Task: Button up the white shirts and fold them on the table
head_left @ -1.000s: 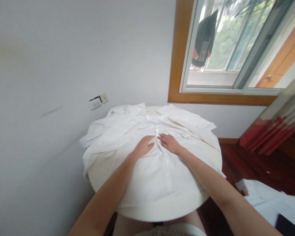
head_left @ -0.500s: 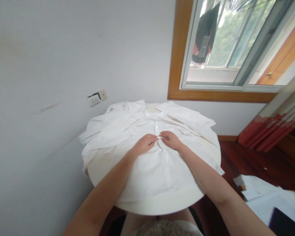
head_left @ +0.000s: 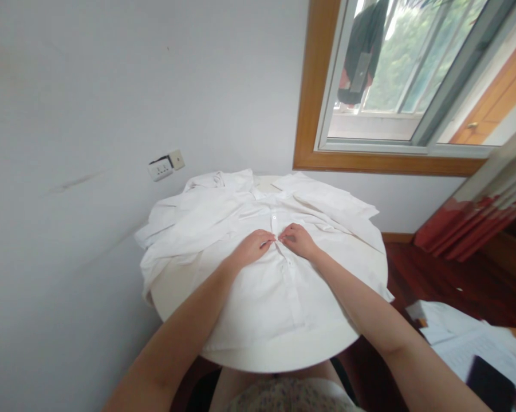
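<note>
A white button-up shirt [head_left: 258, 309] lies spread on a round cream table [head_left: 275, 361], its collar toward the wall and its hem toward me. Over the middle of its front placket, my left hand [head_left: 254, 246] pinches the fabric from the left. Facing it almost fingertip to fingertip, my right hand [head_left: 298, 240] pinches the placket from the right. A button shows just above the fingers and another below them, where the front edges part slightly. Whatever small piece sits between the fingertips is hidden.
More white cloth [head_left: 167, 220] is heaped at the table's left. A wall socket [head_left: 160, 169] is beyond it. A window [head_left: 395, 74] and a red-and-cream curtain [head_left: 459, 220] are at the right. Papers [head_left: 468, 340] and a dark phone [head_left: 491, 384] lie low at the right.
Both hands keep to the same spot on the placket. My right fingertips have drawn closer together and nearer the left ones. The view has shifted slightly.
</note>
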The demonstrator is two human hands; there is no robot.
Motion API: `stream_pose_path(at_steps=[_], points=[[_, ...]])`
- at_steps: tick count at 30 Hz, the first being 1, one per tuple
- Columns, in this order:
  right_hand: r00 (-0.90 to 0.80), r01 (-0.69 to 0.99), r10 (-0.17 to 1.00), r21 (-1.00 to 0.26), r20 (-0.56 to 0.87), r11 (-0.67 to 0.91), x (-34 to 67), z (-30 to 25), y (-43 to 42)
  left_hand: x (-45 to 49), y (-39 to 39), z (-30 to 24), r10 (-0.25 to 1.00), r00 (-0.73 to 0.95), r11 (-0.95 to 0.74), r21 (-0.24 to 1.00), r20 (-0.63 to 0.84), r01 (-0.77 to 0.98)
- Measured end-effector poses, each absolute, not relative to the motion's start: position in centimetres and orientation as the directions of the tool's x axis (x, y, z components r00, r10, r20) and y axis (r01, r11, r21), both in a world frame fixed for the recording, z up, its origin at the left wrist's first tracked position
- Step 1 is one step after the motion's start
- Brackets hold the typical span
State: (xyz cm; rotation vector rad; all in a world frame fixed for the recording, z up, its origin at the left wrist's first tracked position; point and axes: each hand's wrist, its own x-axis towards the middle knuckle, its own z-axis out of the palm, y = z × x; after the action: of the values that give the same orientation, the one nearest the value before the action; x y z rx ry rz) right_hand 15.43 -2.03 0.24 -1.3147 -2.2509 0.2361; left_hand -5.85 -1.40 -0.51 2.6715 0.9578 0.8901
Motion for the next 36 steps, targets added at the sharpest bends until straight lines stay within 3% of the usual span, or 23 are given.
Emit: stream_pose_path(at_steps=[6,11,14,20,26,31,36], points=[[-0.428,0.677,0.846,-0.507,0.319,0.534,16.1,2.5,-2.5,-5.8,-1.8,-0.5,0.635,0.617,-0.772,0.354,0.465,0.528],[-0.552,0.615,0.813,-0.569,0.185,0.547,16.6,5.0,-5.3,-5.7,-2.1,-0.9,0.644,0.624,-0.765,0.342,0.443,0.546],[-0.542,0.684,0.829,-0.501,0.137,0.530,16.2,4.9,-7.4,-5.7,-2.1,-1.0,0.648,0.626,-0.761,0.327,0.435,0.561],[-0.356,0.866,0.921,-0.314,0.160,0.390,14.9,3.4,-8.4,-5.4,-2.5,-0.3,0.654,0.633,-0.753,0.282,0.414,0.594],[-0.334,0.886,0.930,-0.285,0.157,0.366,15.1,3.2,-8.1,-4.5,-5.3,2.0,0.751,0.570,-0.647,0.197,0.335,0.737],[-0.323,0.874,0.939,-0.345,0.117,0.343,15.2,3.3,-8.1,-3.3,-8.0,2.3,0.791,0.541,-0.612,0.340,0.286,0.714],[-0.243,0.905,0.956,-0.316,0.162,0.283,14.3,2.8,-8.3,-3.2,-8.8,1.7,0.753,0.586,-0.654,0.444,0.300,0.612]])
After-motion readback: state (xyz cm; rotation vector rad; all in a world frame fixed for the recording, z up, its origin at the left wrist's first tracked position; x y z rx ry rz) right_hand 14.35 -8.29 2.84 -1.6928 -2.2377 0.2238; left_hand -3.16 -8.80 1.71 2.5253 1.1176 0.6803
